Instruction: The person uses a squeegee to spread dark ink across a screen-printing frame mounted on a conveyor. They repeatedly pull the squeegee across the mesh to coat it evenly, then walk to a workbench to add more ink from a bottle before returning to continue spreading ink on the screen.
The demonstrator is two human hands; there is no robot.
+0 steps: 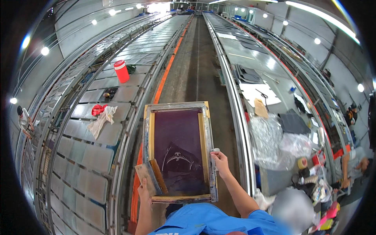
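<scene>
In front of my body is a screen-printing frame (208, 129) with a dark purple mesh, a pale arched design on it and tape along its inner edges. My left hand (144, 190) is closed on a squeegee (145, 177), a flat tan board with a brown strip. The squeegee lies tilted across the frame's lower left side. My right hand (220, 163) is closed at the frame's right edge, where a small pale piece shows by the fingertips; what that piece is I cannot make out.
Long printing tables (84, 152) run along the left, bearing a red-and-white container (121, 71) and a rag (102, 120). On the right table are scissors (261, 94), clear plastic (266, 141) and dark sheets (293, 123). An aisle (192, 70) runs between them. Other people stand at both sides.
</scene>
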